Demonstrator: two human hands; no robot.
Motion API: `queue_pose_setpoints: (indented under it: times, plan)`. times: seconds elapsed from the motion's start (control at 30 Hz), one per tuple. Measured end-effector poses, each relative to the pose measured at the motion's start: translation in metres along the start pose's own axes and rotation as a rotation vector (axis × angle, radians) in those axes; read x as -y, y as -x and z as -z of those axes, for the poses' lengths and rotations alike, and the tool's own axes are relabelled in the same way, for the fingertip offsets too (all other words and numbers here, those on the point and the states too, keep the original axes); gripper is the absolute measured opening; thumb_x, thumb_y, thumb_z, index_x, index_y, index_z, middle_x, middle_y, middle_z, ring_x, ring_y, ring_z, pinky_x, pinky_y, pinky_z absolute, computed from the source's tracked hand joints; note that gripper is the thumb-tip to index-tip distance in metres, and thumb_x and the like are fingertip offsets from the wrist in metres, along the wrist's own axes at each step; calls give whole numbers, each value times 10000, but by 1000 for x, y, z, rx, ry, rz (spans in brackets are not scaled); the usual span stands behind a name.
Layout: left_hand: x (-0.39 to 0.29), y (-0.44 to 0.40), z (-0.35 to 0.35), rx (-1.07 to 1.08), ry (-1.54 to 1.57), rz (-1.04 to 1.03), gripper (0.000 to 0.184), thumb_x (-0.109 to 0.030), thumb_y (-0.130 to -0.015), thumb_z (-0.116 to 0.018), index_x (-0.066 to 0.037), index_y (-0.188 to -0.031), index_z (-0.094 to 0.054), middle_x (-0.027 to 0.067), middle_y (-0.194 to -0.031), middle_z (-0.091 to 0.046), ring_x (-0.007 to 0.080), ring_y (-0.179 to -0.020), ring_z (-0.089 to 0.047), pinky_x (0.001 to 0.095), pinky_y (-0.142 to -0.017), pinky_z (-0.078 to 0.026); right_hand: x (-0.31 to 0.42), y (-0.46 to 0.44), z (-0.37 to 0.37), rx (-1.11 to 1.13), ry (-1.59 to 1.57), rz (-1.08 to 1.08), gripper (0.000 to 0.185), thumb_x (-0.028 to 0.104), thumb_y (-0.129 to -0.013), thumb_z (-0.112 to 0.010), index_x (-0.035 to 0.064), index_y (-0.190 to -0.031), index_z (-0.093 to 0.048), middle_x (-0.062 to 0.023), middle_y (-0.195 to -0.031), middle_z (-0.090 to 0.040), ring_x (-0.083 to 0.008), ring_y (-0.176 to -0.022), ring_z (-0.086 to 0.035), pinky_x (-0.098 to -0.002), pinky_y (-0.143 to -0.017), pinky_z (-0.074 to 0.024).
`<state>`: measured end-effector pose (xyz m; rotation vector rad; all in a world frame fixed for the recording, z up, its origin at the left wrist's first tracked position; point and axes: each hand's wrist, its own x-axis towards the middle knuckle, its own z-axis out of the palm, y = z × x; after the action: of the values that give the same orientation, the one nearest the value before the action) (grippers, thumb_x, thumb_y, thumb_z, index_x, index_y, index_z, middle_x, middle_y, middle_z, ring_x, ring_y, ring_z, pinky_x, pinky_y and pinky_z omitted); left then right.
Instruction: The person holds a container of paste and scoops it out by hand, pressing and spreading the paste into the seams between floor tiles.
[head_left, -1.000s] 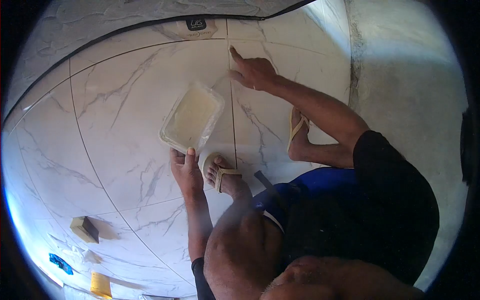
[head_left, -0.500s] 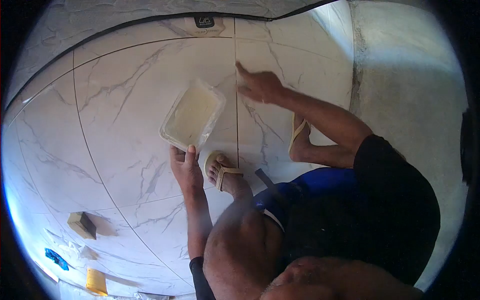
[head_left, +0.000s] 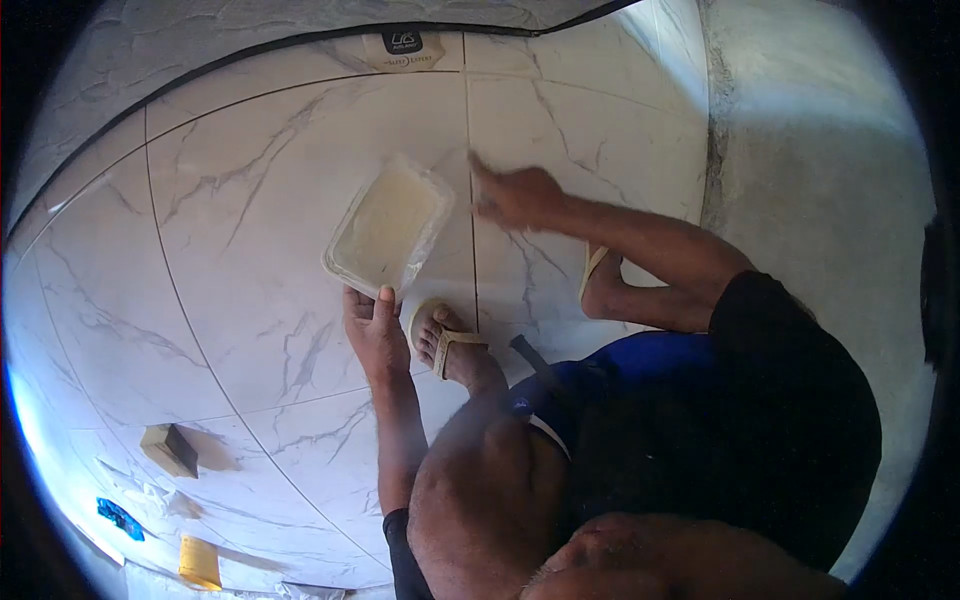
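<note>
My left hand [head_left: 378,325] grips the near end of a translucent plastic tub [head_left: 340,264], thumb over the rim and fingers underneath. A smooth, pale cream-coloured paste [head_left: 388,222] lies inside the tub, which is tilted towards me. To the right of it, my right hand [head_left: 520,198] is at the joint [head_left: 474,270] between two tiles. Its index finger is stretched out onto that line, with the thumb apart and the other fingers curled. I see no tool in it. Above the fingertip the joint looks pale; below, it shows dark.
White marbled tiles [head_left: 290,200] cover the floor. A mattress [head_left: 250,40] with black piping lies along the far edge. At lower left are a sponge-like block [head_left: 170,450], a blue crumpled piece [head_left: 120,518] and a yellow cup [head_left: 199,562]. Bare grey floor [head_left: 810,180] runs along the right.
My right hand has slid a short way towards me along the tile joint. The left hand and the tub have stayed nearly in place.
</note>
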<state>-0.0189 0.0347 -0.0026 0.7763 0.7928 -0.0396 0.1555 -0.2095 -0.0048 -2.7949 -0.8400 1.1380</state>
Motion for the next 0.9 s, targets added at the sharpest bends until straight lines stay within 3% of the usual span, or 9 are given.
queue_pose_setpoints:
  times: [0.03, 0.13, 0.23, 0.33, 0.43, 0.63, 0.73, 0.83, 0.9]
  plan:
    - [1, 0, 0, -1, 4, -5, 576, -130, -922, -695, 32, -1407, -431, 140, -1319, -570, 259, -1212, -570, 418, -1051, -449, 7, 12, -7, 83, 6, 43, 807, 511, -922, -590, 7, -1501, -341, -136, -660, -652, -338, -579, -647, -483, -553, -524]
    - [3, 0, 3, -19, -19, 3, 635, -140, -906, -732, 36, -1424, -410, 159, -1327, -578, 234, -1198, -592, 361, -1009, -484, 7, 40, -20, -35, -7, 376, 768, 464, -898, -614, -8, -1465, -404, -113, -633, -623, -330, -556, -626, -475, -546, -521]
    - [0, 2, 2, -19, -22, 5, 648, -70, -890, -717, 39, -1441, -394, 163, -1319, -589, 228, -1232, -572, 344, -1042, -451, 19, 28, 0, -511, -103, 486, 711, 402, -880, -621, -9, -1435, -454, -97, -637, -607, -325, -538, -606, -464, -551, -523]
    - [2, 5, -4, -11, -97, -46, 556, 19, -882, -618, 36, -1405, -428, 146, -1352, -559, 232, -1225, -557, 372, -1061, -429, 49, 6, 22, -668, -99, 565, 672, 304, -868, -613, -15, -1434, -440, -121, -690, -643, -325, -572, -629, -466, -579, -529]
    - [-2, 10, -15, -16, -150, -59, 609, 62, -850, -627, 47, -1417, -406, 153, -1364, -553, 228, -1249, -543, 360, -1085, -399, 100, -2, 69, 189, -104, 16, 677, 239, -872, -593, -24, -1460, -384, -232, -925, -689, -377, -773, -683, -477, -683, -535]
    - [0, 19, -27, -58, -136, -84, 655, 119, -803, -625, 62, -1414, -396, 170, -1381, -541, 242, -1276, -528, 371, -1102, -382, 110, -23, 31, 23, -352, 49, 704, 217, -854, -569, 63, -1508, -359, -253, -870, -689, -443, -821, -680, -546, -753, -523]
    - [3, 18, -20, -45, -99, -91, 618, 110, -813, -627, 62, -1393, -419, 164, -1363, -552, 244, -1269, -531, 367, -1104, -379, 112, -11, 30, 18, -469, 234, 663, 167, -819, -555, 63, -1463, -437, -216, -869, -713, -415, -764, -692, -492, -710, -550]
    - [4, 19, -13, -30, -102, -99, 579, 90, -833, -628, 56, -1379, -437, 152, -1339, -567, 239, -1235, -554, 361, -1080, -404, 97, 8, 46, 119, -583, 230, 607, 169, -875, -579, 83, -1463, -455, -170, -767, -661, -323, -684, -657, -419, -646, -511]
    - [5, 18, -8, -30, -100, -115, 561, 72, -846, -622, 54, -1376, -441, 151, -1323, -574, 235, -1208, -570, 359, -1059, -423, 70, 14, 30, 19, -672, 185, 606, 155, -882, -585, 70, -1465, -441, -141, -746, -649, -289, -648, -633, -384, -625, -498]
